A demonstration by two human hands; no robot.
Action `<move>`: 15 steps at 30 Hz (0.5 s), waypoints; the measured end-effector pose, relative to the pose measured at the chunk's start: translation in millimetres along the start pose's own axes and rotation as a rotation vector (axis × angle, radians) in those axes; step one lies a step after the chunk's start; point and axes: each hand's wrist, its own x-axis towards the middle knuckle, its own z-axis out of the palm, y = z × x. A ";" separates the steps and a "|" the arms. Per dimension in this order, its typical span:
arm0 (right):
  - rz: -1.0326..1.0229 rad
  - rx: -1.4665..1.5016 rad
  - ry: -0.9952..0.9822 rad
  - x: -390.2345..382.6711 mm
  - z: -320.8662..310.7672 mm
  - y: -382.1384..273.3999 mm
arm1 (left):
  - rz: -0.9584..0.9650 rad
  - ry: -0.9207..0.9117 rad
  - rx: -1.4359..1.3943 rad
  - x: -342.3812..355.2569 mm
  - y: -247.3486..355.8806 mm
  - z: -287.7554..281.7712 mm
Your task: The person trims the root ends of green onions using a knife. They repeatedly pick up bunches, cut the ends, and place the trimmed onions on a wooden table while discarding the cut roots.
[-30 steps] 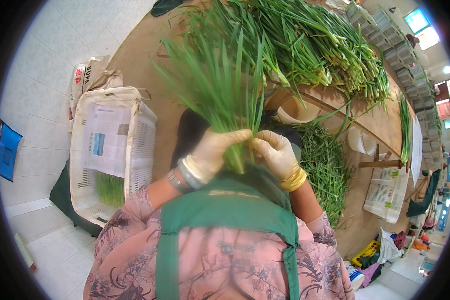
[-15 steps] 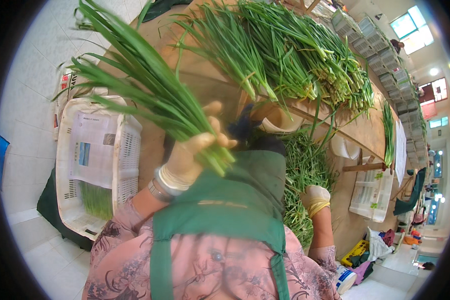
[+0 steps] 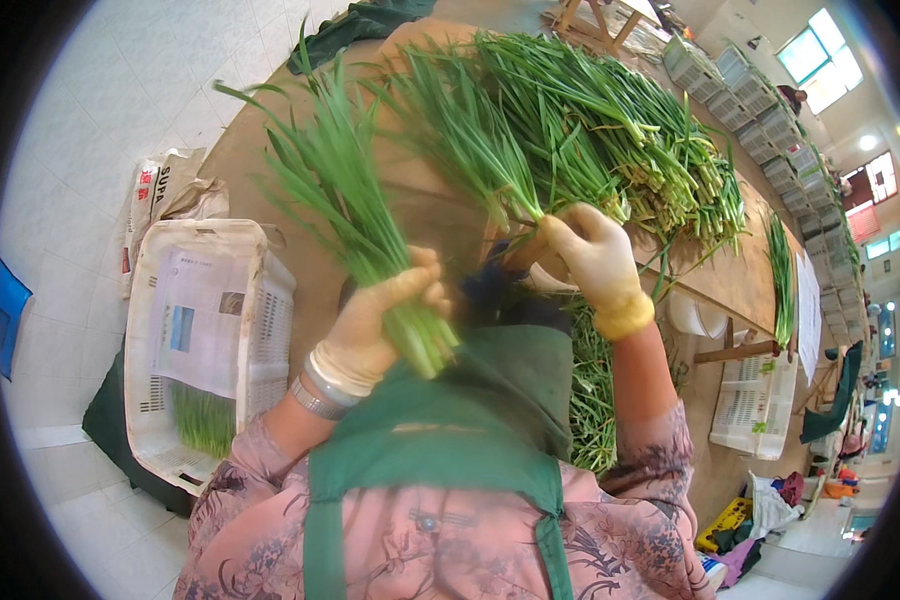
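Green leaf bunch (image 3: 350,200) is up in the air, just off the near side of the worktop (image 3: 735,285), clear of its surface. Left hand (image 3: 370,320), gloved, has its fingers clamped around the lower part. Right hand (image 3: 600,265), also gloved, is at the worktop's near edge, thumb and fingers drawn in at the stem ends of a loose bundle (image 3: 485,160) lying there. Can't tell if they're gripping a stem or just touching.

Risks, my read: one-handed hold sits low, so the long tops are unsupported. Swing too fast and outer blades could slip out or fold. Squeeze too hard, stems could bruise. At the worktop, blades cross between the loose bundle and the big heap (image 3: 660,150) beside it; a hard pull could drag extras along or send some over the edge onto the cuttings (image 3: 592,410) below.

Looks: flat, narrow blades, strong green up top, fading to pale yellowish green at the stems. Tops fan out, a few strays bent away from the worktop. Stem ends poke out below the fist, roughly bunched; blur hides how level they are.
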 end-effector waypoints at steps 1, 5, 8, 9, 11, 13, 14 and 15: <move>0.108 0.249 -0.067 -22.9 -3.8 -6.6 | 0.007 0.045 0.059 -2.8 -4.0 5.2; 0.186 0.640 -0.117 -99.2 19.9 19.0 | -0.110 0.105 0.203 -2.1 -29.0 16.9; 0.087 0.474 -0.048 -127.0 40.0 38.0 | -0.090 0.132 0.382 -6.5 -48.8 15.9; 0.112 0.480 -0.071 -131.2 42.1 40.5 | -0.046 0.147 0.398 -3.3 -57.0 13.8; 0.160 0.491 -0.122 -135.3 46.0 44.7 | -0.025 0.173 0.420 -3.4 -67.4 12.0; 0.165 0.545 -0.152 -131.9 49.5 51.9 | -0.015 0.166 0.423 -1.1 -71.3 12.9; 0.166 0.572 -0.169 -129.5 51.3 53.9 | 0.006 0.174 0.431 -0.8 -73.0 14.0; 0.199 0.654 -0.148 -125.4 52.4 51.9 | 0.029 0.182 0.439 -0.6 -75.1 15.1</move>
